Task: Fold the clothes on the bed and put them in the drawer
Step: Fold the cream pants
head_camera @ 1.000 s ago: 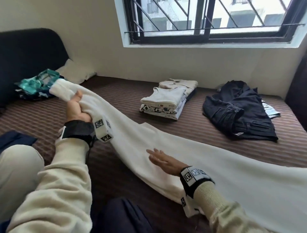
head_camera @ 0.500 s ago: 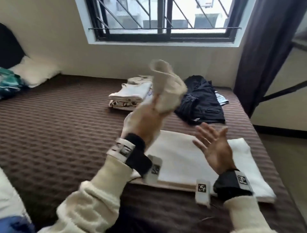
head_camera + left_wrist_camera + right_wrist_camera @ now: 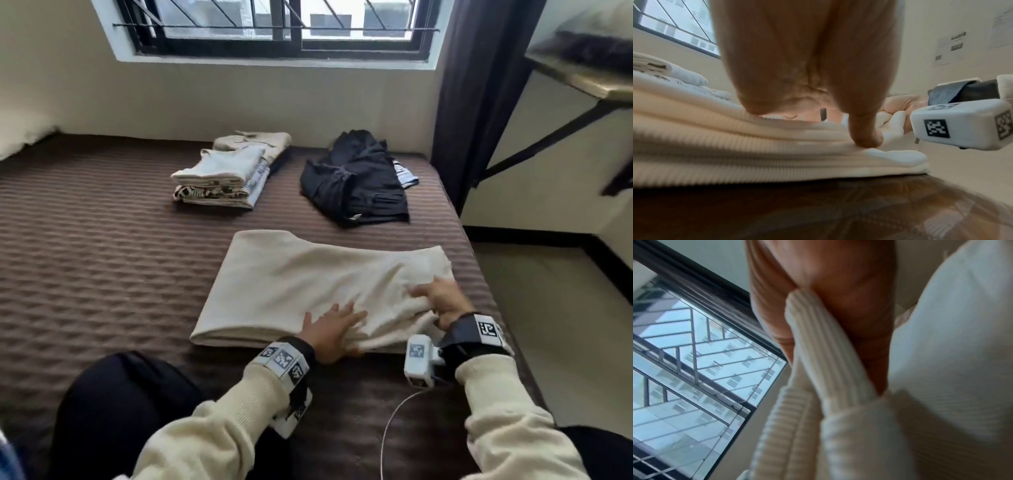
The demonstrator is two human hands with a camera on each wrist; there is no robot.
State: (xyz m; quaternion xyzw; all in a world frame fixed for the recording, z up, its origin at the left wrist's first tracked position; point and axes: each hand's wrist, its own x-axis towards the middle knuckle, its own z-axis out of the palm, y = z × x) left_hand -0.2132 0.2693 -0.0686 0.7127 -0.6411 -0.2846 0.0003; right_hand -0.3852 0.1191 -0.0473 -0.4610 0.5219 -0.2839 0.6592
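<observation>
A cream ribbed garment (image 3: 294, 287) lies folded in half on the brown bed (image 3: 96, 260), in front of me. My left hand (image 3: 330, 330) lies flat on its near edge with fingers spread; in the left wrist view the thumb (image 3: 865, 134) presses the cream garment (image 3: 735, 146). My right hand (image 3: 442, 301) grips the bunched right end, and the right wrist view shows a fold of the ribbed cloth (image 3: 824, 363) pinched in the fingers (image 3: 851, 305).
A pile of folded clothes (image 3: 226, 174) sits at the back middle of the bed, a crumpled dark garment (image 3: 359, 181) to its right. The bed's right edge (image 3: 479, 274) drops to the floor. A dark curtain (image 3: 479, 85) and a shelf (image 3: 582, 68) stand right.
The left hand brought the lifted end of the cream garment down over the other half and now lies flat on it. The right hand, open in the air before, now grips the right end.
</observation>
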